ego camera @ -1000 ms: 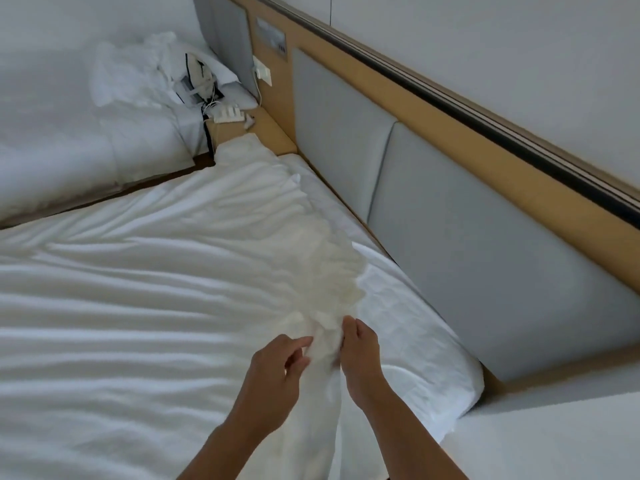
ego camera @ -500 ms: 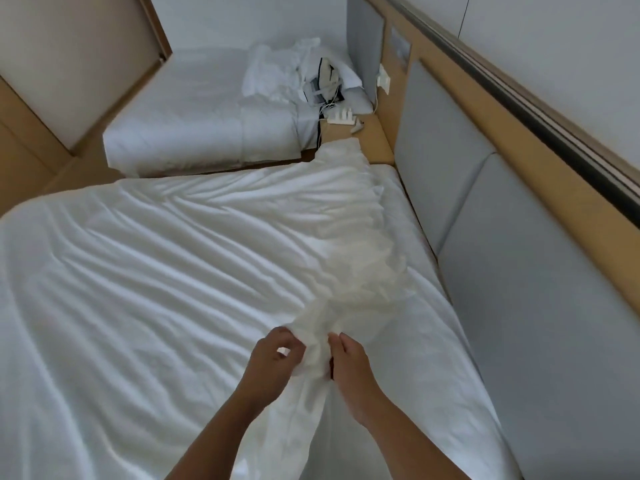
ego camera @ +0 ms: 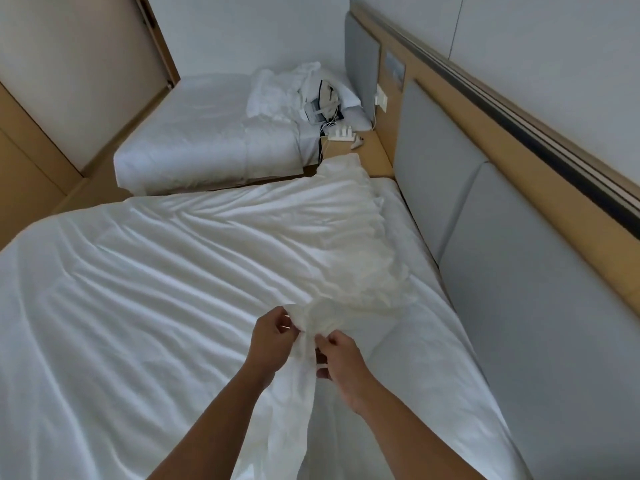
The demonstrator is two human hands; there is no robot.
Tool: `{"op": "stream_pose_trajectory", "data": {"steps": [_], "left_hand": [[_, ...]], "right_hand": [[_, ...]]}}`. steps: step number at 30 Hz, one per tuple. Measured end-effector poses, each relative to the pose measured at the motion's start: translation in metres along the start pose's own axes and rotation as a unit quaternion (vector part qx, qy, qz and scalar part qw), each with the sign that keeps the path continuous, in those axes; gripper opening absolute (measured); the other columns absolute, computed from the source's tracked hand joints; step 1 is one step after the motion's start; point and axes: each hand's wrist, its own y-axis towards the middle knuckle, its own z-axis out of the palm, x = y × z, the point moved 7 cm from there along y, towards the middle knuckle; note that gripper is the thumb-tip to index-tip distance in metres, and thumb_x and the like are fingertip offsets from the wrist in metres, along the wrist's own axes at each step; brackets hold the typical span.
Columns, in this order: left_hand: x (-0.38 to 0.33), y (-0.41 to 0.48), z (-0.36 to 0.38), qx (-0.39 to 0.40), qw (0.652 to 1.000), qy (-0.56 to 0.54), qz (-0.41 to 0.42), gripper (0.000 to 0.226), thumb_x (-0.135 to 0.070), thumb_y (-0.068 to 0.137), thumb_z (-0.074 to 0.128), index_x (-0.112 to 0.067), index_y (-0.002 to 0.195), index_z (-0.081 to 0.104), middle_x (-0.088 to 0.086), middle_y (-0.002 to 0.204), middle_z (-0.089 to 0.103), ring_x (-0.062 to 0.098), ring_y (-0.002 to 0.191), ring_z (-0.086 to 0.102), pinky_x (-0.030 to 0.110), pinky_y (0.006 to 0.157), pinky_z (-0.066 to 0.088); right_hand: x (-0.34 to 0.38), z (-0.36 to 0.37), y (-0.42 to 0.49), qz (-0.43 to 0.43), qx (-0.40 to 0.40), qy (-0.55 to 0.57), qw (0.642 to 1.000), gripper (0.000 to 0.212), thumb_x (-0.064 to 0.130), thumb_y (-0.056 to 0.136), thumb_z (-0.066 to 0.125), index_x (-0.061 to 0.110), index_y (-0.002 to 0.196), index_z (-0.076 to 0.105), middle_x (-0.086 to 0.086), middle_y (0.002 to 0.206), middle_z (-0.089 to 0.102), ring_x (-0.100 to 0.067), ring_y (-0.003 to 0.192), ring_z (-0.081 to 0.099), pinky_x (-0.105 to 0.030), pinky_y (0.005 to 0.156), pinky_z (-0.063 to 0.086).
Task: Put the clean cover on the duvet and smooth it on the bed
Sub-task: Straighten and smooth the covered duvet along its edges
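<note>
I saw the left hand point(ego camera: 273, 336) and right hand point(ego camera: 341, 355) both pinching the bunched cover point(ego camera: 360, 268), six o'clock on the bed point(ego camera: 433, 358).

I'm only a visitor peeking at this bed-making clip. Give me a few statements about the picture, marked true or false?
1. The left hand and the right hand both pinch a gathered bunch of the white cover. True.
2. The cover lies flat and smooth. False: it is creased all over and bunched along the headboard side of the bed.
3. A second bed stands beyond, with crumpled linen on it. True.
4. The wall padding is bright red. False: the headboard panels are grey.
5. The wooden nightstand between the beds holds a white power strip. True.
</note>
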Motion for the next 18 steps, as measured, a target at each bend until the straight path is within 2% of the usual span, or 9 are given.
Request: {"op": "stream_pose_trajectory", "data": {"steps": [2,5,8,11,13,14,16,17,18], "left_hand": [[0.005,0.006,-0.009,-0.018,1.0,-0.004,-0.008,0.031,0.008,0.085,0.056,-0.017,0.089,0.074,0.004,0.078,0.072,0.016,0.07,0.065,0.028,0.063,0.053],[0.012,0.017,-0.021,-0.036,0.999,-0.018,-0.009,0.033,0.011,0.081,0.053,-0.014,0.082,0.074,0.007,0.075,0.069,0.02,0.069,0.059,0.032,0.061,0.049],[0.016,0.02,-0.023,-0.013,1.0,-0.017,0.005,0.04,0.009,0.085,0.053,-0.022,0.092,0.076,0.003,0.083,0.074,0.026,0.076,0.068,0.038,0.066,0.058],[0.02,0.011,-0.015,0.049,0.997,0.028,0.052,0.036,0.002,0.085,0.053,-0.025,0.093,0.075,0.002,0.085,0.074,0.025,0.081,0.071,0.043,0.071,0.058],[0.021,0.005,-0.009,0.103,0.99,0.044,0.087,0.029,-0.006,0.082,0.052,-0.022,0.095,0.073,0.004,0.087,0.074,0.027,0.084,0.069,0.043,0.073,0.057],[0.02,0.002,-0.006,0.135,0.983,0.06,0.11,0.027,-0.011,0.082,0.053,-0.022,0.098,0.072,0.003,0.087,0.073,0.028,0.083,0.069,0.043,0.074,0.057],[0.018,-0.006,0.0,0.195,0.965,0.095,0.15,0.024,-0.011,0.085,0.057,-0.023,0.101,0.069,-0.002,0.081,0.069,0.02,0.071,0.061,0.035,0.068,0.053],[0.019,-0.009,0.002,0.217,0.957,0.108,0.158,0.024,-0.006,0.089,0.058,-0.026,0.1,0.067,-0.005,0.076,0.062,0.011,0.064,0.054,0.027,0.064,0.047],[0.021,-0.012,0.004,0.227,0.953,0.121,0.16,0.03,-0.002,0.092,0.059,-0.029,0.102,0.066,-0.009,0.074,0.056,0.005,0.061,0.048,0.019,0.062,0.043]], "right_hand": [[0.003,0.0,-0.005,-0.011,-0.037,-0.012,0.999,0.026,0.024,0.104,0.052,0.009,0.083,0.054,-0.01,0.089,0.072,-0.017,0.076,0.067,-0.028,0.068,0.054],[-0.002,0.002,-0.015,0.008,-0.063,0.027,0.998,0.022,0.012,0.1,0.052,0.009,0.078,0.053,-0.008,0.079,0.069,-0.016,0.072,0.065,-0.031,0.068,0.05],[-0.038,0.012,-0.033,0.142,-0.006,0.112,0.983,0.021,0.005,0.092,0.052,0.011,0.073,0.059,-0.006,0.07,0.064,-0.017,0.062,0.059,-0.028,0.059,0.044],[-0.075,0.024,-0.051,0.234,0.009,0.044,0.971,0.016,0.008,0.082,0.053,0.012,0.067,0.058,-0.004,0.063,0.058,-0.014,0.053,0.051,-0.024,0.053,0.038],[-0.077,0.016,-0.046,0.189,-0.076,-0.064,0.977,0.01,0.013,0.081,0.057,0.009,0.073,0.061,-0.001,0.066,0.06,-0.013,0.054,0.05,-0.025,0.054,0.038],[-0.067,0.006,-0.042,0.132,-0.155,-0.105,0.973,0.01,0.015,0.083,0.057,0.008,0.078,0.062,-0.001,0.069,0.061,-0.013,0.058,0.051,-0.027,0.055,0.039],[-0.03,-0.019,-0.047,0.004,-0.335,-0.102,0.937,0.012,0.016,0.087,0.055,0.007,0.081,0.06,-0.002,0.075,0.061,-0.016,0.067,0.053,-0.028,0.06,0.041],[-0.014,-0.031,-0.052,-0.04,-0.398,-0.082,0.913,0.014,0.017,0.09,0.054,0.007,0.081,0.06,-0.003,0.077,0.063,-0.018,0.071,0.055,-0.028,0.061,0.042],[-0.002,-0.038,-0.052,-0.06,-0.42,-0.08,0.902,0.018,0.022,0.092,0.054,0.009,0.082,0.06,-0.002,0.079,0.064,-0.02,0.075,0.058,-0.028,0.062,0.043]]}}
